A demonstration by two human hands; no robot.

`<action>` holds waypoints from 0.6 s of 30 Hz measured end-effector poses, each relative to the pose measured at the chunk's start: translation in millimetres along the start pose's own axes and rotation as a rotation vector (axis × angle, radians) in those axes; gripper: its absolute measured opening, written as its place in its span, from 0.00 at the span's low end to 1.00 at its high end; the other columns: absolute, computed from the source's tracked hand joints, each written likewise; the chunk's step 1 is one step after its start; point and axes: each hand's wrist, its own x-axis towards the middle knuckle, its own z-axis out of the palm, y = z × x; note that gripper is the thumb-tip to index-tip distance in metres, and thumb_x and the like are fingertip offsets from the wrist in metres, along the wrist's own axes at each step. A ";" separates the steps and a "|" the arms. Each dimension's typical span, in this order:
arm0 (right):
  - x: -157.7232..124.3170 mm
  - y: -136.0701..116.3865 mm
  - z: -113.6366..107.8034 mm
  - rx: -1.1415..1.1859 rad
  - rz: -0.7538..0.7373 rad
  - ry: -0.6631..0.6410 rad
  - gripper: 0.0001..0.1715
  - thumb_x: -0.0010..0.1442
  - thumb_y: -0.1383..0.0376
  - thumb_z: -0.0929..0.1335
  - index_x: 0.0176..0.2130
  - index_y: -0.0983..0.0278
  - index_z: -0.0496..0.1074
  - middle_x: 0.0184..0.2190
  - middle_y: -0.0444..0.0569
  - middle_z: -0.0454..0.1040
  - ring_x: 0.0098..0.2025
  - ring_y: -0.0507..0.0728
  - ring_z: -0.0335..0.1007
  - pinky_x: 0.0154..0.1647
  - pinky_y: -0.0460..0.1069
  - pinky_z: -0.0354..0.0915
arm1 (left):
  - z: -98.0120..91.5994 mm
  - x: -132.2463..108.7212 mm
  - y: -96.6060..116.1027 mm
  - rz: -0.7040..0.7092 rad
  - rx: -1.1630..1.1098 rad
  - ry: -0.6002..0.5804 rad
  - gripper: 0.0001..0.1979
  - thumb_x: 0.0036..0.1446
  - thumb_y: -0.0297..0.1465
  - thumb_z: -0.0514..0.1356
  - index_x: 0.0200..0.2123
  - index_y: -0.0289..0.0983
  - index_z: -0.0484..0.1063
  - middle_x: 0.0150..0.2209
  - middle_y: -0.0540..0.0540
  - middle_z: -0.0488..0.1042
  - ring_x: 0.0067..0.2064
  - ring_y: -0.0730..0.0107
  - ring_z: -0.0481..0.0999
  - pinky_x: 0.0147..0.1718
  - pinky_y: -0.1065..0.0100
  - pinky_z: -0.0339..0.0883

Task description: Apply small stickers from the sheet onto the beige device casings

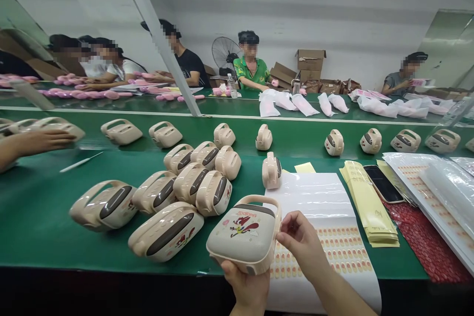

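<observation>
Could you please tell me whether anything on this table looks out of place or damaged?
Only the sticker sheet seems slightly askew: it hangs over the table's front edge, so it might slip. No spill or damage shows.

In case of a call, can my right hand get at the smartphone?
Probably yes: only the sticker sheet and yellow paper stack seem to lie between the right hand and the smartphone, which looks uncovered.
</observation>
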 end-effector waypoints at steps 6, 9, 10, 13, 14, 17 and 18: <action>6.4 -11.4 -3.8 0.157 0.182 -0.094 0.22 0.36 0.57 0.76 0.23 0.62 0.62 0.20 0.39 0.63 0.23 0.49 0.60 0.24 0.45 0.62 | 0.3 -2.9 -2.5 -0.045 -0.035 0.002 0.26 0.48 0.58 0.49 0.50 0.61 0.63 0.49 0.59 0.73 0.52 0.62 0.69 0.39 0.66 0.70; 1.4 -12.6 -4.8 0.139 0.175 -0.074 0.20 0.39 0.57 0.75 0.22 0.63 0.61 0.19 0.38 0.63 0.22 0.49 0.63 0.25 0.46 0.64 | 6.2 0.6 0.9 0.006 -0.057 0.025 0.23 0.50 0.54 0.52 0.48 0.58 0.66 0.49 0.59 0.73 0.51 0.64 0.70 0.38 0.69 0.71; -0.2 -13.6 -5.3 0.128 0.152 -0.062 0.19 0.41 0.58 0.74 0.22 0.63 0.62 0.19 0.39 0.63 0.22 0.50 0.64 0.25 0.46 0.64 | 8.3 2.9 3.0 0.003 -0.096 0.047 0.21 0.51 0.53 0.52 0.47 0.56 0.67 0.48 0.59 0.74 0.51 0.65 0.70 0.38 0.70 0.71; -1.5 -19.5 -7.3 0.110 0.092 0.001 0.17 0.42 0.59 0.74 0.23 0.62 0.63 0.19 0.39 0.65 0.22 0.50 0.66 0.26 0.46 0.65 | 11.8 9.6 10.4 -0.128 -0.289 0.043 0.19 0.54 0.48 0.52 0.46 0.49 0.70 0.46 0.55 0.76 0.47 0.64 0.73 0.38 0.66 0.72; -0.5 -22.0 -8.0 0.109 0.089 0.019 0.17 0.42 0.59 0.74 0.24 0.62 0.63 0.19 0.39 0.65 0.22 0.50 0.66 0.26 0.46 0.65 | 11.8 10.8 12.7 -0.180 -0.352 0.002 0.19 0.55 0.46 0.53 0.46 0.47 0.71 0.45 0.52 0.77 0.46 0.62 0.74 0.39 0.62 0.72; 4.8 -27.4 -9.0 0.095 0.137 -0.010 0.17 0.41 0.58 0.74 0.24 0.63 0.64 0.18 0.38 0.65 0.21 0.49 0.65 0.25 0.46 0.65 | 10.0 10.2 17.4 -0.263 -0.495 -0.156 0.18 0.55 0.41 0.54 0.46 0.40 0.72 0.45 0.42 0.76 0.46 0.54 0.75 0.41 0.55 0.71; 6.5 -27.8 -8.6 0.084 0.159 -0.040 0.17 0.40 0.58 0.74 0.24 0.63 0.64 0.18 0.38 0.65 0.20 0.49 0.64 0.24 0.46 0.64 | 9.5 8.9 18.1 -0.285 -0.537 -0.202 0.18 0.56 0.40 0.54 0.46 0.40 0.72 0.46 0.40 0.76 0.46 0.53 0.74 0.42 0.54 0.70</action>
